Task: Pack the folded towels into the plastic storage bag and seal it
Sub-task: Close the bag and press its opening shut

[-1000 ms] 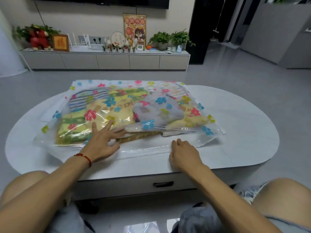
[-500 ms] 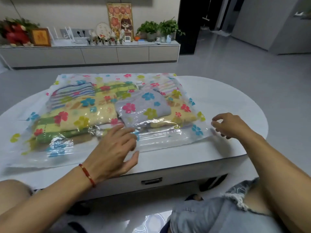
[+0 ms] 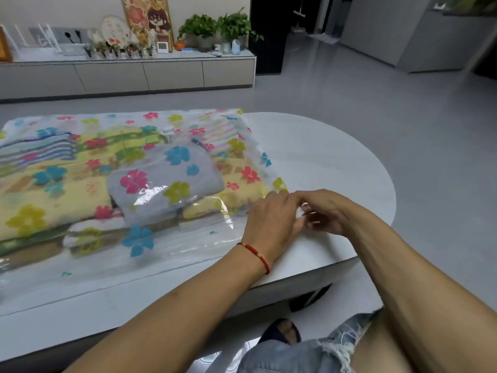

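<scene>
My knees and frayed denim shorts (image 3: pixel 309 354) sit nearest, below the edge of the white desk (image 3: pixel 322 157). My two forearms reach forward and meet at the bag's (image 3: pixel 166 246) near right corner. My left hand (image 3: pixel 271 222), with a red string bracelet (image 3: pixel 255 255) at the wrist, lies on the clear plastic there, its fingers (image 3: pixel 285 200) curled down toward my right hand. My right hand (image 3: pixel 330 214) comes in from the right, and its fingers (image 3: pixel 309 211) are bent round a small white piece (image 3: pixel 300 212) at the bag's edge, pinching it; what the piece is I cannot tell, since it is mostly hidden between my hands. Whether my left fingers also grip it or only press on the plastic I cannot tell. The bag lies flat across the left and middle of the desk, clear with printed flowers, its near strip flat and transparent. The towels (image 3: pixel 80 189) are inside it, just beyond my fingers: a grey one (image 3: pixel 166 181) on top of a yellow one, striped ones further back. Past the desk is grey floor, then a low cabinet (image 3: pixel 134 74) carrying potted plants (image 3: pixel 215 28) and a framed picture (image 3: pixel 148 17).
</scene>
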A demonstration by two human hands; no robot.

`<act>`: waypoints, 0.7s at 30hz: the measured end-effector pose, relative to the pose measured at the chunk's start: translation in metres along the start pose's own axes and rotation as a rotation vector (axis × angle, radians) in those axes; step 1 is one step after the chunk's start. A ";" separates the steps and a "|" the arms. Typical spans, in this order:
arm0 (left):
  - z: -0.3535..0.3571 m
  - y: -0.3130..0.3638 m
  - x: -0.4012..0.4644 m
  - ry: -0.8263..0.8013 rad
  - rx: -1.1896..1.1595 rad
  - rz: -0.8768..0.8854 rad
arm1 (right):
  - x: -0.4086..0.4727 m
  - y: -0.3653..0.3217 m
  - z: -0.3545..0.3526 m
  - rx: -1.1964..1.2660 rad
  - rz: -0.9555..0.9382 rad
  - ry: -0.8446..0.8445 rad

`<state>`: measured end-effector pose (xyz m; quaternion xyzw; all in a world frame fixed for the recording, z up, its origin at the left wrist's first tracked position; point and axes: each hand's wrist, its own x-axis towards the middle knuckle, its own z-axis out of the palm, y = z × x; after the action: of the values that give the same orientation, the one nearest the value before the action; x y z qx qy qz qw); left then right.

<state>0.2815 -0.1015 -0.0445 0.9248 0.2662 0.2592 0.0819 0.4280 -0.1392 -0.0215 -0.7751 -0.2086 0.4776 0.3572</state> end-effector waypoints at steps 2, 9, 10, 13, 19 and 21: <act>0.003 -0.001 0.004 0.068 -0.016 0.005 | 0.003 0.001 -0.003 0.034 -0.015 -0.023; 0.002 -0.001 0.002 0.176 -0.039 0.040 | -0.004 0.003 0.004 -0.045 -0.163 0.073; 0.003 -0.001 0.001 0.182 -0.044 0.038 | -0.004 0.003 0.006 -0.053 -0.176 0.107; 0.008 -0.004 -0.003 0.155 -0.090 0.013 | -0.003 0.004 0.008 -0.053 -0.202 0.184; 0.005 -0.023 -0.022 0.074 -0.035 0.003 | -0.002 0.006 0.004 -0.153 -0.253 0.192; 0.002 -0.026 -0.023 0.094 -0.003 0.028 | -0.005 0.006 0.001 -0.176 -0.289 0.184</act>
<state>0.2537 -0.0918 -0.0638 0.9151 0.2563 0.3040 0.0669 0.4242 -0.1460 -0.0233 -0.8059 -0.3249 0.3283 0.3704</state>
